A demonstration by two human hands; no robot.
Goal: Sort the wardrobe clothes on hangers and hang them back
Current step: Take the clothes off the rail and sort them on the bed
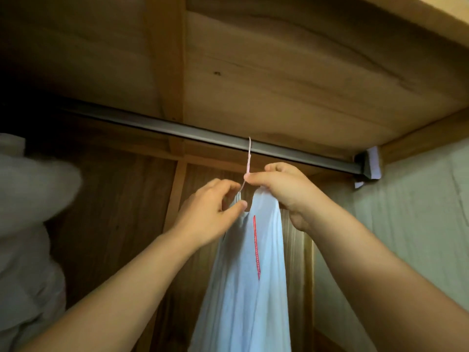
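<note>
Nearest to the camera, the white garment (243,288) with a thin red stripe hangs down below the metal rail (203,134), between the two forearms. Just under the rail, the right hand (281,189) grasps the top of the garment together with the neck of the pink hanger (248,161), its fingers curled around them. The left hand (210,212) is a little lower under the rail and to the left of the hanger; its thumb and forefinger pinch the garment's left shoulder edge. The hook of the hanger sits over the rail. Far left of the rail, other pale clothes (30,212) are blurred. Above the rail is the wooden wardrobe ceiling (279,72), and at the rail's right end a bracket (368,163) meets the wall
</note>
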